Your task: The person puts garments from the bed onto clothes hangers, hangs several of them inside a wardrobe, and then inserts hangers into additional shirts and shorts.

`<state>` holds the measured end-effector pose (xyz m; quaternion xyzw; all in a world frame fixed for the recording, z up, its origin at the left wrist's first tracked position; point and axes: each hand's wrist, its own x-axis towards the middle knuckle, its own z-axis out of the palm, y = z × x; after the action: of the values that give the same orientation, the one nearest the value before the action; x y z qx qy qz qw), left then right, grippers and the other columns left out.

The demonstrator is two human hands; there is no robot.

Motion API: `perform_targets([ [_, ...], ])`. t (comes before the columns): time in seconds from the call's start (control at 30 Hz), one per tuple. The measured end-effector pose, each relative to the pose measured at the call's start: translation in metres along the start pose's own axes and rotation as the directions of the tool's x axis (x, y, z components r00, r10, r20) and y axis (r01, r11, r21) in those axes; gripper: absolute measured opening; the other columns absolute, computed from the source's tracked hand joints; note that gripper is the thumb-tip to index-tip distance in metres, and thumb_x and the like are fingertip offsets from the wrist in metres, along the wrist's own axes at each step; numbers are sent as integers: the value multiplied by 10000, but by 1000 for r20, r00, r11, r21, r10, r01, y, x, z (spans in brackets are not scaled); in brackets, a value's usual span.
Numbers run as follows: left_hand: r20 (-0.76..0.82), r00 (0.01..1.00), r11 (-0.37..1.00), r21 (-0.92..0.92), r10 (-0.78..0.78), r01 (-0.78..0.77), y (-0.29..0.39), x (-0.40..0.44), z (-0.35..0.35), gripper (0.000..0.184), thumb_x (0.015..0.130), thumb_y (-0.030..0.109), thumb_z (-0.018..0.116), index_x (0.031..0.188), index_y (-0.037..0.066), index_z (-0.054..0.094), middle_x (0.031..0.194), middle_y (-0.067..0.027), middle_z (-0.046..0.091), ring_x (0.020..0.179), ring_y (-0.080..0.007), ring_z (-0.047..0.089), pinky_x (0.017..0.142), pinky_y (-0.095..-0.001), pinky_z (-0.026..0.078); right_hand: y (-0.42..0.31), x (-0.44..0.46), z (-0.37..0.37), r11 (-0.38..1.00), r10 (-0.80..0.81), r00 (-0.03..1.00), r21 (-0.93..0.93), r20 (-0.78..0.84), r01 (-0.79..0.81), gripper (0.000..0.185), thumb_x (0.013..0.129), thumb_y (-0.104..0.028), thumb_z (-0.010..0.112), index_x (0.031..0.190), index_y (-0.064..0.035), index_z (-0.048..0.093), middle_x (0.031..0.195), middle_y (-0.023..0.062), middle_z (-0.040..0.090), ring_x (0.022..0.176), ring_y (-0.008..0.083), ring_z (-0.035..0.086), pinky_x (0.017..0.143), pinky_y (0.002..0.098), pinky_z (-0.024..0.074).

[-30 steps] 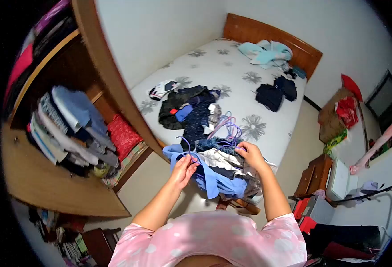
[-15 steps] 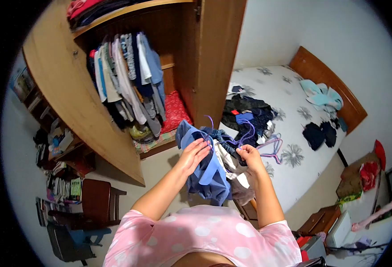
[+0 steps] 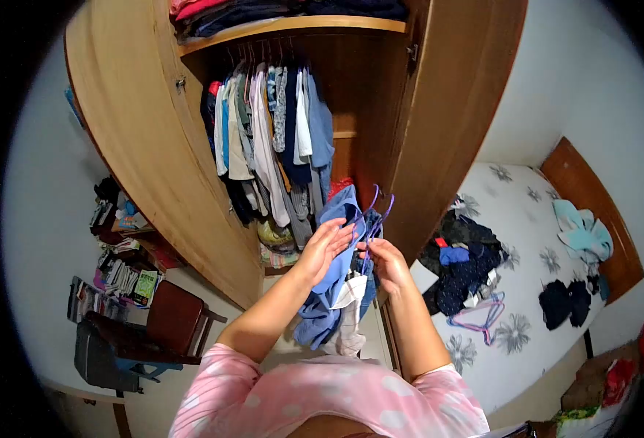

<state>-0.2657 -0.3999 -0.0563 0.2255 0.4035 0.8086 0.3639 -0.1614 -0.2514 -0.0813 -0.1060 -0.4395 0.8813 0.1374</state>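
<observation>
A bunch of clothes on purple hangers (image 3: 374,212) hangs between my two hands, with a blue shirt (image 3: 329,281) on its left side and a white and grey garment (image 3: 349,310) below. My left hand (image 3: 323,252) lies against the blue shirt near the hangers, its fingers fairly straight. On the right, my right hand (image 3: 386,264) has its fingers closed around the hangers' lower part. The hanger hooks stick up above both hands. Just beyond is the open wardrobe (image 3: 293,23), where a row of shirts (image 3: 271,139) hangs.
Wardrobe doors stand open at left (image 3: 147,131) and right (image 3: 453,109). At right, the bed (image 3: 512,372) holds dark clothes (image 3: 475,266), loose hangers (image 3: 483,317) and a light blue cloth (image 3: 585,230). A brown chair (image 3: 176,317) and books (image 3: 128,281) are at lower left.
The view has turned left from the bed to the wardrobe. The hung clothes have come off the bed's edge with my hands, which are now closer together, and the bunch hangs narrower.
</observation>
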Motion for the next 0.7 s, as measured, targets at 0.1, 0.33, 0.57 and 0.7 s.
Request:
perform_targets([
  [0.1,0,998,998,-1,57,-57,8,38,-7,322,979,254,356,1226,62,429,1286,-174,493,1184,-257,483,1004,-363,357,-11,39,8,1000,4,999,9,48,-4,218,858,-156,595,1013,-15,533,986,105,636,847,175,592,825,286,448],
  [0.33,79,985,987,38,151,-155,5,117,-9,354,973,243,367,1264,44,401,1340,-165,433,1261,-222,383,1067,-343,246,-29,132,11,998,-55,998,-38,-42,53,346,778,-41,678,1026,-15,439,881,69,604,806,145,575,759,269,460],
  [0.57,101,963,835,481,248,-266,14,171,-31,462,888,73,492,1327,36,351,1389,-123,371,1315,-214,306,1084,-338,209,-49,208,6,992,-126,982,-3,-140,127,349,752,16,660,1012,-14,428,861,81,614,775,162,596,716,284,478],
  [0.7,211,950,484,823,229,-299,9,182,-61,627,794,-6,543,1369,28,294,1417,-144,318,1333,-244,280,1086,-343,219,-68,251,4,980,-194,960,11,-204,200,332,751,29,654,1001,-9,439,853,86,617,775,165,601,717,286,487],
])
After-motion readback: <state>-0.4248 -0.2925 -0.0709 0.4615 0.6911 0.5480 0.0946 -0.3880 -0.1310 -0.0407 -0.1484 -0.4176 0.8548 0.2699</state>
